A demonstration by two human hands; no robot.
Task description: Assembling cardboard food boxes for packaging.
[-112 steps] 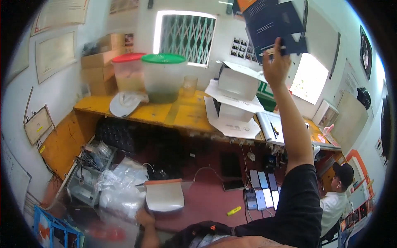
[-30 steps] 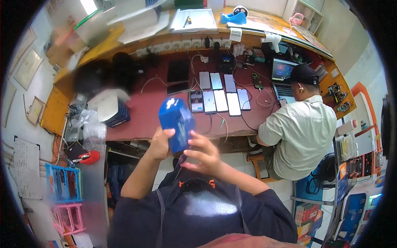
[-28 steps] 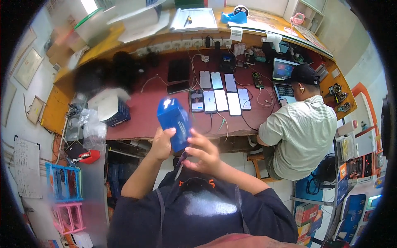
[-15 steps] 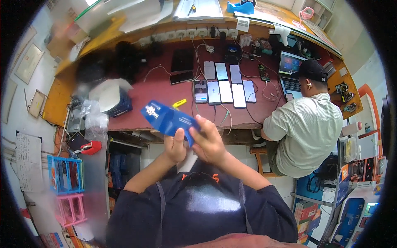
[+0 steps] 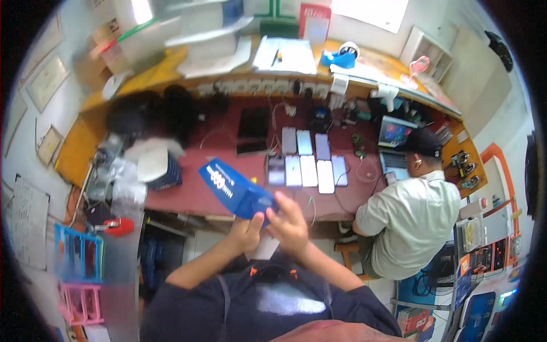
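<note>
A blue printed cardboard piece (image 5: 227, 186), creased and long like an unfolded box, is held up in front of my body. My left hand (image 5: 247, 235) grips its lower end, thumb pointing up. My right hand (image 5: 289, 227) pinches the same end from the right, thumb and fingers closed on the edge. A white flap (image 5: 264, 249) hangs below between my hands. Behind the blue piece, several phones (image 5: 309, 171) with lit screens lie in rows on the dark red tabletop (image 5: 188, 196).
At the left of the table stands a stack of blue cartons (image 5: 165, 174) with white insides. A co-worker (image 5: 413, 225) in a light shirt sits at the right before a laptop (image 5: 394, 164). Charging cables cross the table. A blue rack (image 5: 80, 253) stands at far left.
The view has tilted upward, so the table sits lower in the picture. The blue cardboard has turned to show more of its printed face; both hands keep their hold.
</note>
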